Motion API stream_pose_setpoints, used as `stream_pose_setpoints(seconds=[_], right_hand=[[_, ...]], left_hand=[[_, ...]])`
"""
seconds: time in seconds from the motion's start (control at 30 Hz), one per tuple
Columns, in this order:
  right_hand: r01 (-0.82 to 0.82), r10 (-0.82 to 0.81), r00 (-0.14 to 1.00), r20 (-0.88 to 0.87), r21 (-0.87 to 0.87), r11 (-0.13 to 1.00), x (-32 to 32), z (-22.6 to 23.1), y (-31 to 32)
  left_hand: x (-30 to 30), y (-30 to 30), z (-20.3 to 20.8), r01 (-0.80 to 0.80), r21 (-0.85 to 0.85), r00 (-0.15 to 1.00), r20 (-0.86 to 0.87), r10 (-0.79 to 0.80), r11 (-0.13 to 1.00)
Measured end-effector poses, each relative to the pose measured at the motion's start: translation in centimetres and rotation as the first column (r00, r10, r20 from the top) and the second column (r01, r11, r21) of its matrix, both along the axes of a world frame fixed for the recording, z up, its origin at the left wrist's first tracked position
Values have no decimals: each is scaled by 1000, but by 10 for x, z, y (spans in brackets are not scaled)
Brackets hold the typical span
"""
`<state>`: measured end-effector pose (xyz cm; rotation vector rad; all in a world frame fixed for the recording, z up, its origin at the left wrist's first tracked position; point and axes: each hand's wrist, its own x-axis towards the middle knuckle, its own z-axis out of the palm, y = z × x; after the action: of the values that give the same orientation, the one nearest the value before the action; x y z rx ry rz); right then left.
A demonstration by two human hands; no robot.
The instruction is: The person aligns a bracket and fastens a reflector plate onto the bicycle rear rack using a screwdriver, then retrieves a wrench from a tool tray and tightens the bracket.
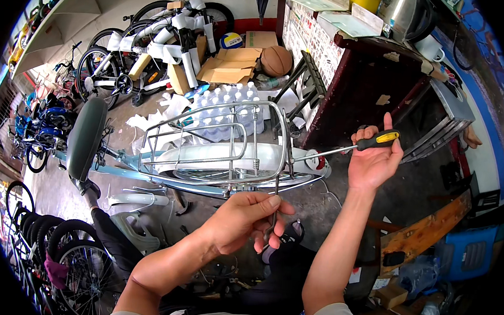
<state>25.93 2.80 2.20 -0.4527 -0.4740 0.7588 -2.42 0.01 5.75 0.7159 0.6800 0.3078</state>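
In front of me stands a light blue bicycle with a dark saddle (88, 137), a white rear mudguard (206, 158) and a silver wire rear rack (284, 142). My right hand (374, 167) grips a screwdriver (378, 140) by its black and yellow handle. Its long shaft points left, and the tip meets the rear end of the rack. Below the rack, my left hand (248, 220) pinches a thin dark metal rod (273, 218) with a curved lower end. The rod's upper end reaches toward the rack's rear; whether it touches is unclear. A red rear reflector (318, 162) sits just left of my right hand.
Shrink-wrapped water bottles (226, 107) lie behind the bicycle, near a basketball (276, 60) and flattened cardboard (228, 65). A dark red cabinet (376, 78) stands at the right. Partly wrapped bicycles (167, 39) fill the back; several tyres (76, 245) stand lower left. A wooden plank (425, 229) leans at right.
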Motion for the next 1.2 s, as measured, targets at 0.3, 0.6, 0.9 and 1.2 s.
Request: stream_pose_setpoints(seconds=[0.3, 0.6, 0.9, 1.2], right_hand=[[21, -20, 1000, 24, -41, 999, 1, -1, 2], [-20, 20, 999, 33, -2, 1000, 4, -3, 3], [-24, 25, 999, 34, -22, 999, 3, 2, 4], [-30, 30, 1000, -7, 18, 999, -5, 5, 4]], left_hand=[[-1, 1, 9, -46, -146, 995, 78, 58, 988], [-2, 1, 6, -53, -144, 994, 86, 66, 988], [13, -7, -28, 8, 109, 1000, 28, -11, 994], [55, 21, -105, -101, 796, 936, -128, 328, 596]])
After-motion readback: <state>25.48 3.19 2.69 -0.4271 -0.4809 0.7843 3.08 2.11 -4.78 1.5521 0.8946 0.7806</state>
